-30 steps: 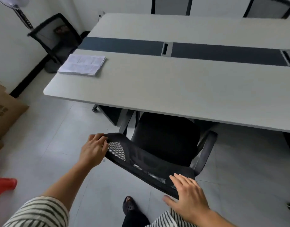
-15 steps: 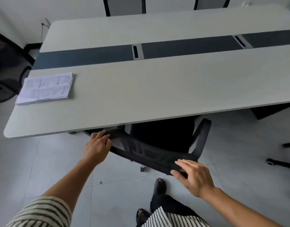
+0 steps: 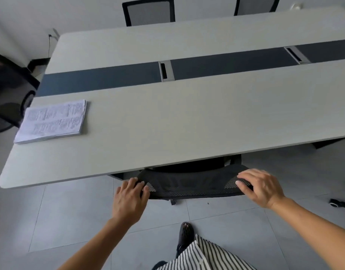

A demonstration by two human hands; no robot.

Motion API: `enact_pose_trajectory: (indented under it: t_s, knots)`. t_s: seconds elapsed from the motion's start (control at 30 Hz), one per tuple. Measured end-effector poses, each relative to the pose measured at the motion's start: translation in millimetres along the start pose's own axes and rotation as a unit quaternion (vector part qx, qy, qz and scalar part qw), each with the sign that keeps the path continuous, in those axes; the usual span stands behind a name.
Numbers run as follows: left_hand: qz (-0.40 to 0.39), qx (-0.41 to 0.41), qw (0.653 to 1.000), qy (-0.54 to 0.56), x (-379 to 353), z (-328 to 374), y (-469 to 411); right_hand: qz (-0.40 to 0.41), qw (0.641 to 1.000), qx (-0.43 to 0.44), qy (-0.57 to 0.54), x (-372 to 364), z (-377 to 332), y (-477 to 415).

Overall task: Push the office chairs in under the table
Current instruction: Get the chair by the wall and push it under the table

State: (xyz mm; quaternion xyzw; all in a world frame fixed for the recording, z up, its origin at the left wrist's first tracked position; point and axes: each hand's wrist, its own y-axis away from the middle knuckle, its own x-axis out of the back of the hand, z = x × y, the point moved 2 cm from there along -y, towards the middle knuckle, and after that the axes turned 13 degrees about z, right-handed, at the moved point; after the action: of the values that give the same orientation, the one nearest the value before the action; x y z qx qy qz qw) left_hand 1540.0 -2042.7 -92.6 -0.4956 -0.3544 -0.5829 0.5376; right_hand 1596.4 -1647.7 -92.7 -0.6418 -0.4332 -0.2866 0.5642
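Note:
A black mesh office chair [image 3: 189, 184] stands right in front of me, its seat mostly hidden under the long pale table [image 3: 187, 121]; only the top of its backrest and a strip of seat show at the table's near edge. My left hand [image 3: 129, 199] grips the backrest's left end. My right hand [image 3: 260, 187] lies over the right end with fingers curled on the mesh. Two more black chairs [image 3: 148, 11] [image 3: 256, 4] stand at the table's far side.
A stack of printed papers [image 3: 52, 121] lies on the table's left end. Another black chair [image 3: 8, 94] stands off the left end of the table. A chair's caster [image 3: 335, 203] shows at the right on the grey tiled floor. My foot [image 3: 185, 234] is below the chair.
The chair has rolled forward under the table and turned square to its edge; the seat and armrests are now mostly hidden. Both hands stayed on the backrest and the view moved closer.

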Motion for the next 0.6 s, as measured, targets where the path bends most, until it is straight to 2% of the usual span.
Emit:
enact_pose_trajectory:
  t_s: [0.13,0.3,0.43,0.6]
  knots:
    - [0.02,-0.039,0.999,-0.007,1,7,-5,-0.019,0.999,0.03,0.01,-12,26,-28]
    - [-0.005,-0.079,0.997,-0.003,-1,7,-5,-0.041,0.998,0.05,0.019,-14,37,-30]
    - [-0.063,-0.163,0.985,-0.002,0,-8,-22,-0.037,0.999,0.023,0.013,-16,23,-34]
    - [-0.047,-0.18,0.982,-0.008,2,-40,-18,-0.052,0.998,0.018,0.006,-22,-10,-29]
